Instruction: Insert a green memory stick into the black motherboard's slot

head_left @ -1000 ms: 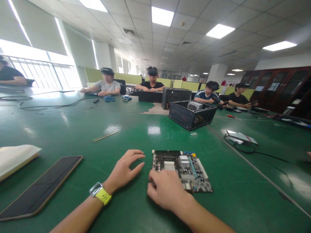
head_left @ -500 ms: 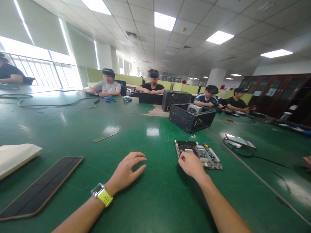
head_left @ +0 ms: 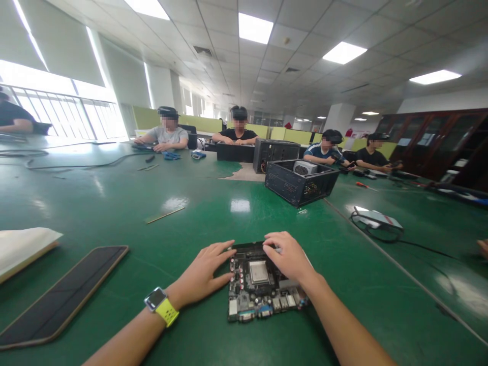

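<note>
A motherboard (head_left: 263,302) lies on the green tabletop between my hands, its row of ports along the near edge. A square metal-topped processor (head_left: 259,272) sits near its middle. My left hand (head_left: 202,270), with a yellow-strapped watch (head_left: 162,306) on the wrist, is open, fingers spread, fingertips at the board's left edge. My right hand (head_left: 290,256) reaches over the board's upper right part with its fingers curled down, gripping the board there. That part of the board is hidden under the hand.
Beyond the board stands an open black computer case (head_left: 284,184) with a power supply (head_left: 305,168). A dark panel with a tan edge (head_left: 64,297) and a white packet (head_left: 26,246) lie left. A cabled grey box (head_left: 377,219) is at right. Several people sit around the table.
The motherboard has come left and nearer to me, turned so its ports face me. My right hand moved left with it. My left hand stayed almost in place, now at the board's edge.
</note>
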{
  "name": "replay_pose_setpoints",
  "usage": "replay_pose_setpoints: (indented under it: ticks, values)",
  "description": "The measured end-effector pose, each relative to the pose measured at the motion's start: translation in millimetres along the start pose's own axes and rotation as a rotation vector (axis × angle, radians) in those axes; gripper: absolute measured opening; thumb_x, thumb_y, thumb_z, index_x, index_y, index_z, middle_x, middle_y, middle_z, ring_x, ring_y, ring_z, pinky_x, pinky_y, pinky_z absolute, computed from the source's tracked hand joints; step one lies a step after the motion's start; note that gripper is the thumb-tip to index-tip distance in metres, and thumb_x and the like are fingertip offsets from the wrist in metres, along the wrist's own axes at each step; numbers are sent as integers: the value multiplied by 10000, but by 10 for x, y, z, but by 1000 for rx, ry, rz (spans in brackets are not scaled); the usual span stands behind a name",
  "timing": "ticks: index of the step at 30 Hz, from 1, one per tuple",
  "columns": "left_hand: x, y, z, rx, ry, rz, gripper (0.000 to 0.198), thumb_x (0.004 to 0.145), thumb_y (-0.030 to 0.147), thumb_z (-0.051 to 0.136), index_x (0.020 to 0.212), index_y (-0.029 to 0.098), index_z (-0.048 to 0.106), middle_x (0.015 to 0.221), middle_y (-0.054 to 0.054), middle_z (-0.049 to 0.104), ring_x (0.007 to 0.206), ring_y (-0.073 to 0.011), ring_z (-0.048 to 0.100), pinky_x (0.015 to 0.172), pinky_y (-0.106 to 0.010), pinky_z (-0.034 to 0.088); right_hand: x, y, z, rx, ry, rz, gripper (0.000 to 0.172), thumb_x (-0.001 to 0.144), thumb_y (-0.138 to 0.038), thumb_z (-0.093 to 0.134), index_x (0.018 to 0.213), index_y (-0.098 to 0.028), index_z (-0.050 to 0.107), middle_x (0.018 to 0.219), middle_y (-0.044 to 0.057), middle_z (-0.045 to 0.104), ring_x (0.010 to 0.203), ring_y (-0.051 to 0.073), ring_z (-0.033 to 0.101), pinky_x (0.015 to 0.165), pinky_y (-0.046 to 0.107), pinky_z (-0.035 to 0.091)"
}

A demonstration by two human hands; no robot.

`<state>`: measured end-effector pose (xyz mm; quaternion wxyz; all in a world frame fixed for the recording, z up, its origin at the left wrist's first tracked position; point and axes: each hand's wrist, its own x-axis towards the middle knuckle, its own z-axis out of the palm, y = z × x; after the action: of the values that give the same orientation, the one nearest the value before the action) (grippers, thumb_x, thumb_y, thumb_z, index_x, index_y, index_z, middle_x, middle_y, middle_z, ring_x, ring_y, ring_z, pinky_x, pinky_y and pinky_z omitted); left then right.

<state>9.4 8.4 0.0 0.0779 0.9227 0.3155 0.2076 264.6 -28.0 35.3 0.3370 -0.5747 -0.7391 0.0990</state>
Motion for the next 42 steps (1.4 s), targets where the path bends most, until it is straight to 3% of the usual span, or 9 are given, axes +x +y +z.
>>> replay_pose_setpoints:
  ticks: [5, 9, 19, 24, 29, 32, 37, 42]
  values:
    - [-1, -26, 10, -24, -14, 8, 538, 874, 402, 563, 1369, 274, 394, 1460, -80, 372, 1287, -290, 383, 1044, -493, 341, 54, 286, 103, -30, -124, -24, 244, 854, -284, 494, 944, -199, 704, 1213, 77, 610, 1168, 187, 491, 1011, 346, 340]
    - [11, -16, 3, -55, -31, 20, 564, 888, 404, 545, 1398, 273, 345, 1455, -83, 377, 1289, -274, 379, 1055, -471, 338, 47, 275, 143, -54, -142, -48, 309, 890, -285, 437, 1034, -176, 688, 1192, 83, 625, 1137, 190, 517, 1015, 343, 348]
    - [16, 29, -26, -90, -30, 4, 576, 884, 365, 558, 1402, 257, 331, 1447, -83, 386, 1289, -262, 378, 1069, -448, 332, 61, 280, 117, -43, -115, -44, 283, 894, -268, 443, 997, -194, 696, 1173, 67, 634, 1117, 185, 525, 994, 344, 362]
    - [9, 29, -31, -90, -26, -2, 571, 874, 398, 565, 1390, 262, 363, 1439, -83, 396, 1277, -272, 393, 1058, -450, 346, -41, -105, 54, -110, -46, -114, 219, 877, -281, 487, 858, -192, 686, 1013, 60, 672, 1012, 187, 539, 904, 326, 385]
    - [5, 43, -41, -89, -10, -5, 517, 877, 375, 562, 1361, 277, 409, 1429, -75, 408, 1269, -275, 405, 1048, -455, 359, -369, -669, 140, -179, -301, -313, 333, 836, -514, 510, 871, -220, 662, 867, 33, 685, 828, 194, 585, 727, 299, 399]
    - [3, 48, -57, -89, 36, -12, 469, 890, 338, 545, 1340, 268, 433, 1411, -81, 422, 1264, -265, 413, 1052, -451, 360, -503, -799, 248, -260, -412, -347, 338, 820, -521, 509, 856, -225, 667, 853, 40, 693, 777, 208, 610, 654, 295, 388]
    - [-11, 25, -78, -70, 87, -36, 425, 894, 318, 536, 1310, 263, 467, 1362, -78, 463, 1236, -259, 443, 1042, -439, 379, -441, -683, 283, -282, -391, -206, 236, 814, -432, 505, 857, -274, 676, 804, 12, 708, 761, 206, 630, 643, 287, 384]
    - [-20, 14, -79, -47, 108, -44, 402, 894, 336, 533, 1287, 260, 487, 1343, -78, 478, 1214, -261, 460, 1026, -442, 395, -161, -253, 59, -443, -259, 157, 224, 795, -322, 485, 851, -260, 693, 828, 66, 707, 769, 235, 637, 627, 302, 390]
